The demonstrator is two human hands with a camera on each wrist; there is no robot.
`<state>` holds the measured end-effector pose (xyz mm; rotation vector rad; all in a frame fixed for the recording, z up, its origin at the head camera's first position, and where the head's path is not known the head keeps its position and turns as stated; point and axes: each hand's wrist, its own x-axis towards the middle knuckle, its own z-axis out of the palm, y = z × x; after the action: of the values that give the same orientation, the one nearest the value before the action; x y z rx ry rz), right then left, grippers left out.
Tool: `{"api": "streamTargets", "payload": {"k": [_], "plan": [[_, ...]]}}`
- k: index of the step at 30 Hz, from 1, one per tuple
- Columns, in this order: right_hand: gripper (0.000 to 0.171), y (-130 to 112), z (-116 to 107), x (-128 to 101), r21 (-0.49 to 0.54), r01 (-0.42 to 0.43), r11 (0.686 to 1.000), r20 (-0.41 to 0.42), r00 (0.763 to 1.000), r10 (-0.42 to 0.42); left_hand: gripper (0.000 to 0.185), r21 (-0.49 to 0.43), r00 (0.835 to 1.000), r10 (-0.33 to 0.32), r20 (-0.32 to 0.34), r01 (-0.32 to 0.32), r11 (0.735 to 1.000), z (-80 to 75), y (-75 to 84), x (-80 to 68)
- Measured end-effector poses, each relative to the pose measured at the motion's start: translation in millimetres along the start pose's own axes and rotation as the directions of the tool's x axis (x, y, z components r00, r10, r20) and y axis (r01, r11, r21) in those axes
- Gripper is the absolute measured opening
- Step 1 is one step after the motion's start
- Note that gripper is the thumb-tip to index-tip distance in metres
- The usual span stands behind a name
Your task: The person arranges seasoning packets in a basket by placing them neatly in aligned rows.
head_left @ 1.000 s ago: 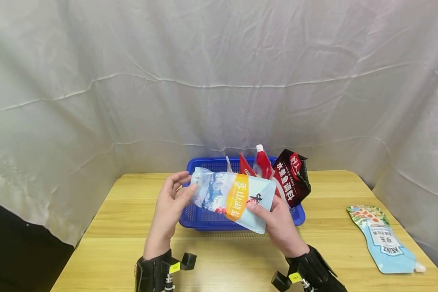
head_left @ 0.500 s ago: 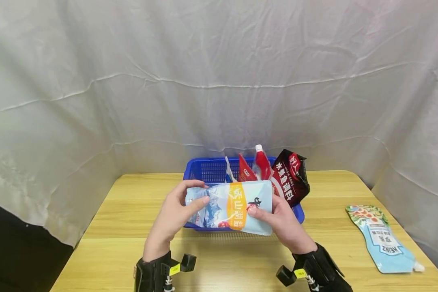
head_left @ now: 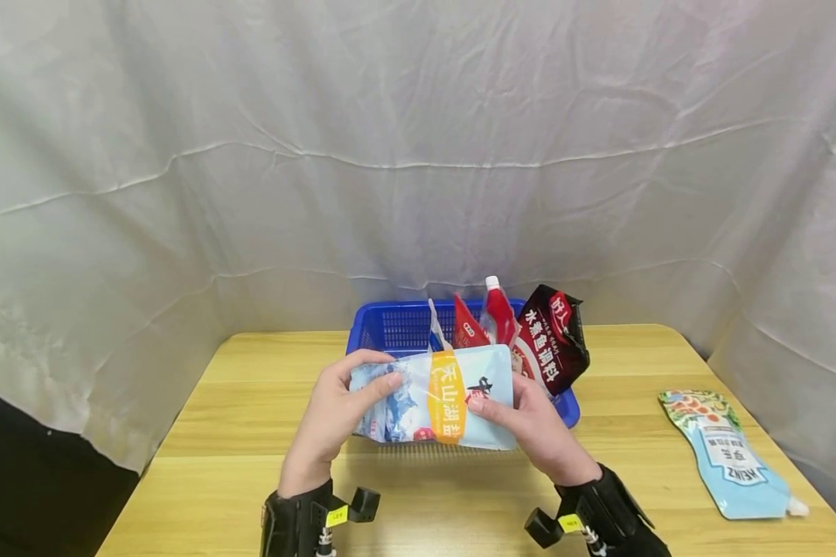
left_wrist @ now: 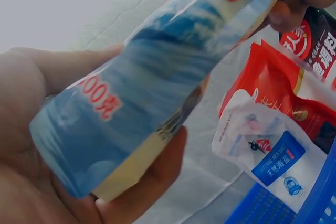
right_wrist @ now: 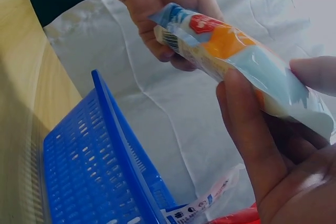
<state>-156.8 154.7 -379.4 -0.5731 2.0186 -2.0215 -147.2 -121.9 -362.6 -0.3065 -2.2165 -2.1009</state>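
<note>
Over wooden table [head_left: 223, 433]; left hand [head_left: 334, 410], right hand [head_left: 536, 425] grip salt bag [head_left: 435, 398].

Blue basket [head_left: 390, 329] sits on the wooden table [head_left: 237, 433], holding 1 dark packet [head_left: 553, 336], 2 red pouches [head_left: 488, 321] and 1 white sachet [left_wrist: 262, 153]. Heinz pouch [head_left: 728, 456] lies at the table's right edge. White cloth [head_left: 418, 155] hangs behind.

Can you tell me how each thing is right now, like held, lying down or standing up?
salt bag: held in the air by both hands, long side level, in front of the basket.
left hand: grips the bag's left end.
right hand: grips the bag's right end.
blue basket: on the table, packets inside.
red spout pouch: upright in the basket, cap on.
dark seasoning packet: leaning over the basket's right rim.
Heinz pouch: lying flat on the table.
</note>
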Motion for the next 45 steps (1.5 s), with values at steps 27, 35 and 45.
{"api": "streamTargets", "payload": {"k": [27, 35, 45], "plan": [[0.046, 21, 49, 4, 0.564, 0.169, 0.808, -0.269, 0.963, -0.013, 0.022, -0.182, 0.955, 0.057, -0.290, -0.114, 0.977, 20.9, 3.1, 3.2], [0.040, 24, 57, 3, 0.601, 0.167, 0.781, -0.283, 0.959, 0.012, 0.021, -0.189, 0.967, 0.040, -0.250, -0.090, 0.978, 30.6, 1.8, 4.7], [0.048, 21, 49, 5, 0.564, 0.138, 0.814, -0.282, 0.959, 0.033, 0.024, -0.171, 0.994, 0.025, -0.108, -0.043, 0.984, 21.0, 2.6, 3.4]]}}
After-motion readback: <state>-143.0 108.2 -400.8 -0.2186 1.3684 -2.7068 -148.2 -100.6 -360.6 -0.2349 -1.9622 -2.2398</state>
